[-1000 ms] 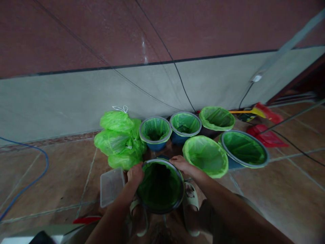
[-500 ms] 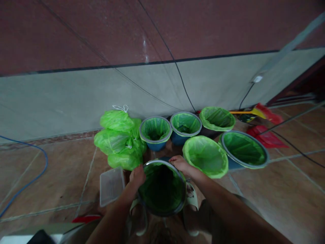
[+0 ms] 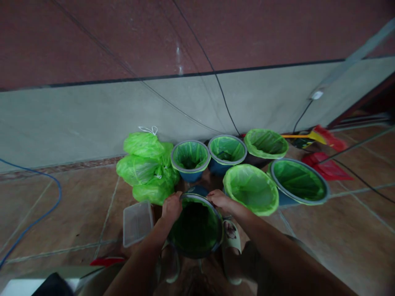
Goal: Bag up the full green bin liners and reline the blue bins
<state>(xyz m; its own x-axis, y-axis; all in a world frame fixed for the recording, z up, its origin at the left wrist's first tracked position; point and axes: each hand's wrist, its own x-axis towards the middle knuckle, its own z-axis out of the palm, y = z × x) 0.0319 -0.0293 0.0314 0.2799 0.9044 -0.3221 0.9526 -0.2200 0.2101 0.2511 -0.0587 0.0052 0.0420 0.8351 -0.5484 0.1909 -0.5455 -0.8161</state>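
Between my feet stands a blue trash can (image 3: 197, 224) with a grey rim and a green bag lining it, tilted with its mouth toward me. My left hand (image 3: 172, 206) is closed on the rim at its upper left. On the upper right of the same rim, my right hand (image 3: 218, 198) grips with curled fingers. The fingertips are partly hidden by the rim and bag. Just right of my right hand is another can lined with a light green bag (image 3: 250, 191), its edge folded over the outside.
More lined cans (image 3: 190, 158) stand along the wall and to the right (image 3: 299, 183). Full green bags (image 3: 143, 168) are piled at left, beside a clear plastic box (image 3: 138, 224). A red dustpan (image 3: 328, 166), a broom (image 3: 327, 137) and a blue hose (image 3: 57, 193) lie around.
My left hand has moved up and slightly right along the can's rim. The can's mouth looks a little narrower and its far outer side shows more. My right hand has barely moved.
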